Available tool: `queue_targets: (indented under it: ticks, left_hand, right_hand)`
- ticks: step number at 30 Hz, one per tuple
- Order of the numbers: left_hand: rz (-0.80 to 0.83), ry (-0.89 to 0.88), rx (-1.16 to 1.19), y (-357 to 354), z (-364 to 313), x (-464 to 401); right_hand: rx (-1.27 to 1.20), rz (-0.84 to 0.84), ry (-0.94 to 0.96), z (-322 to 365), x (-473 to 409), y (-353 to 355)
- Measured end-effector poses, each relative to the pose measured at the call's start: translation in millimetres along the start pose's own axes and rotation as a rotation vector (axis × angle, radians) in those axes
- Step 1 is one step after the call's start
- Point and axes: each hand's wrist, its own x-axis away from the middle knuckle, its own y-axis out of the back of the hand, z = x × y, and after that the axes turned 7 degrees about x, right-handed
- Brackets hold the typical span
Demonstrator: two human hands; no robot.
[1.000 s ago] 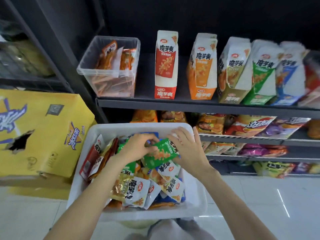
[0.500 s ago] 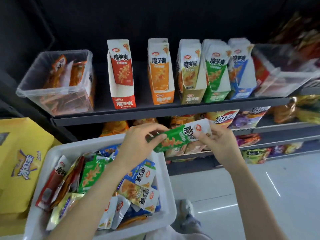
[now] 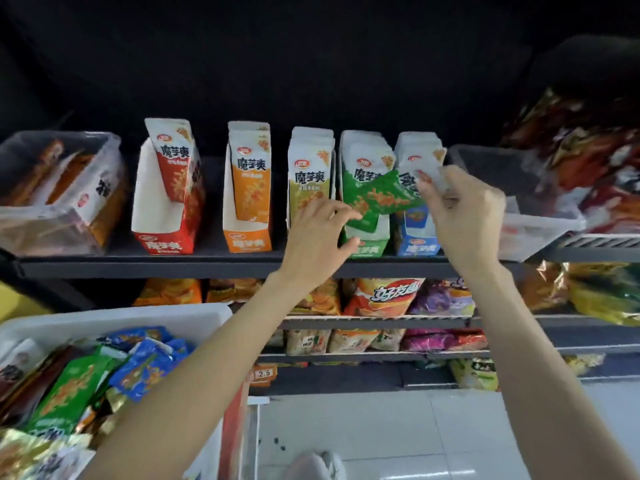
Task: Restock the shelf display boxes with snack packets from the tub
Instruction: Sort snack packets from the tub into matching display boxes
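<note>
A green snack packet (image 3: 382, 199) hangs tilted in front of the green display box (image 3: 364, 250) on the upper shelf (image 3: 207, 265). My right hand (image 3: 462, 211) pinches its white top end. My left hand (image 3: 317, 237) is just left of the packet with relaxed, spread fingers, the fingertips at its lower corner. Red (image 3: 162, 242), orange (image 3: 246, 241), olive (image 3: 309, 183) and blue (image 3: 417, 248) display boxes stand in the same row. The white tub (image 3: 114, 315) at lower left holds several mixed packets (image 3: 72, 386).
A clear bin (image 3: 52, 216) with orange packets stands at the shelf's left end, another clear bin (image 3: 519, 220) at the right. Lower shelves hold chip bags (image 3: 384, 296). A yellow carton's edge (image 3: 14, 303) shows at the left. White tiled floor (image 3: 398, 434) lies below.
Both hands lifted the green packet from the tub up to the green display box. The left hand's grip on it has loosened. The view turned right and up.
</note>
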Motion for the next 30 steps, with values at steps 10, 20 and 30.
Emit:
queue_targets:
  ticks: [10,20,30]
  left_hand:
    - [-0.030,0.014,-0.090,-16,6,-5]
    - [-0.271,0.123,0.190,26,15,39]
    - [-0.272,0.478,0.160,108,95,208]
  right_hand:
    - [-0.017,0.231,0.112,-15,-18,-75]
    - [-0.269,0.062,0.036,33,74,-15]
    - [-0.494,0.559,0.165,152,134,-69]
